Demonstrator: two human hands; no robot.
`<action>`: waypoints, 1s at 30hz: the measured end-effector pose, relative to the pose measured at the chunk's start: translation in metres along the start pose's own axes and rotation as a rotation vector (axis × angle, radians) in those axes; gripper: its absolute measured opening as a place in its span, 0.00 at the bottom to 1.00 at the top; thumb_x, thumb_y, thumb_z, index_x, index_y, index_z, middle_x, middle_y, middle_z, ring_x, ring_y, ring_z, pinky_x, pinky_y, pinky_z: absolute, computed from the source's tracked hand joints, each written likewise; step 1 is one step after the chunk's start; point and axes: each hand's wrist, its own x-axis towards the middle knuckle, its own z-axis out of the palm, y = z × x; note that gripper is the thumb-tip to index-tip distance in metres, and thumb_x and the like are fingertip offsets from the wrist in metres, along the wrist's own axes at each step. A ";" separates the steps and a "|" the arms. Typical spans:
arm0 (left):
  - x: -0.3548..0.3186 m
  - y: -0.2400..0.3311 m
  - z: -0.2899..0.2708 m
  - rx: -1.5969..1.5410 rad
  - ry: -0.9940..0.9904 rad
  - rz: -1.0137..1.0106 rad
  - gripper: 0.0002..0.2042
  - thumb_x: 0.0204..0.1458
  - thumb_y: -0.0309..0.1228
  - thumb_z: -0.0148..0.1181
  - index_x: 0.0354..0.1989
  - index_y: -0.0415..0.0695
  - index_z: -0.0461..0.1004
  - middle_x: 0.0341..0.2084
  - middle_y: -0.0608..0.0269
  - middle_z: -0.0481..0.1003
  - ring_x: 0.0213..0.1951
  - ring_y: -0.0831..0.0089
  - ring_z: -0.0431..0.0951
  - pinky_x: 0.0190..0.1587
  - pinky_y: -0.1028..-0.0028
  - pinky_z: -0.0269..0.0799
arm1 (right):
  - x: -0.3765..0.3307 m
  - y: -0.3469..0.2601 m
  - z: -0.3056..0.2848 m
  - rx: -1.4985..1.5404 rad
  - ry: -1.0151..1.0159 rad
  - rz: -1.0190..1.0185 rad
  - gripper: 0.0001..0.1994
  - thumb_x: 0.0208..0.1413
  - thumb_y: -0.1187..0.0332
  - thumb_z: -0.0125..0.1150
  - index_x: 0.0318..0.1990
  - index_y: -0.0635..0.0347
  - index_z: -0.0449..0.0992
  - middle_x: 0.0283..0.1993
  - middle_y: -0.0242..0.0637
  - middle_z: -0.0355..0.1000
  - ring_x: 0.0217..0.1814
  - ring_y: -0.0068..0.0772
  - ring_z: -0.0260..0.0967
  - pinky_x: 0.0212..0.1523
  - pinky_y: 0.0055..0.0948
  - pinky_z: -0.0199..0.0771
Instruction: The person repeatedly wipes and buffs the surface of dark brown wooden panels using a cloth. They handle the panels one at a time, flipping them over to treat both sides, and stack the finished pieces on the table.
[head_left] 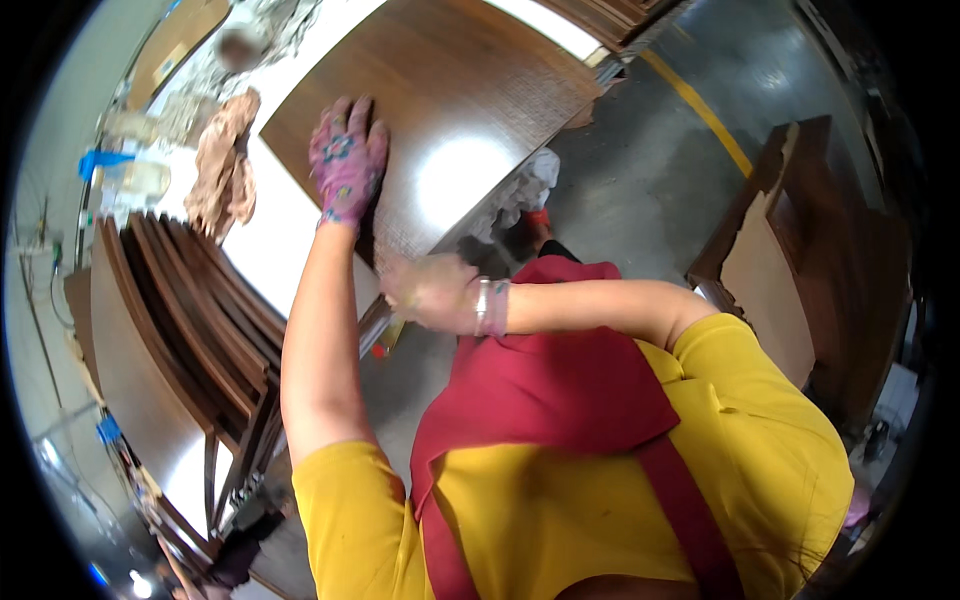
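Note:
A dark brown wooden panel (pixel 455 85) with a glossy face lies on the white-topped table in front of me. My left hand (pixel 348 165), in a purple glove with a flower pattern, rests flat near the panel's left edge, fingers stretched out. By the panel's near corner is my right hand (pixel 432 292), also gloved and smeared by motion. Its fingers do not show clearly, so I cannot tell whether it holds anything or touches the edge.
A crumpled tan cloth (pixel 222 165) lies on the table's left side. Several curved brown panels (pixel 185 310) stand stacked at the left. On the right, more brown boards (pixel 840 230) lean with torn cardboard (pixel 768 285). A yellow line (pixel 700 110) crosses the grey floor.

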 end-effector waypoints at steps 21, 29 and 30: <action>-0.072 0.108 0.013 -0.492 -0.045 0.037 0.27 0.55 0.48 0.55 0.61 0.53 0.62 0.59 0.63 0.63 0.62 0.64 0.60 0.67 0.63 0.49 | 0.099 0.003 -0.112 0.066 -0.535 -0.705 0.03 0.52 0.71 0.55 0.31 0.60 0.72 0.34 0.41 0.70 0.36 0.43 0.70 0.37 0.38 0.69; -0.079 0.110 -0.007 -0.791 -0.057 -0.023 0.20 0.56 0.44 0.56 0.54 0.51 0.69 0.48 0.63 0.72 0.52 0.68 0.69 0.58 0.68 0.60 | 0.133 -0.019 -0.074 -0.345 -0.716 -0.911 0.08 0.47 0.66 0.57 0.28 0.62 0.76 0.30 0.48 0.74 0.35 0.52 0.74 0.35 0.45 0.74; -0.081 0.112 -0.007 -0.757 -0.049 -0.043 0.18 0.57 0.44 0.55 0.53 0.50 0.70 0.47 0.62 0.73 0.51 0.68 0.70 0.57 0.68 0.61 | 0.134 -0.020 -0.075 -0.287 -0.729 -0.953 0.08 0.47 0.67 0.57 0.28 0.62 0.76 0.29 0.48 0.74 0.34 0.52 0.74 0.34 0.46 0.74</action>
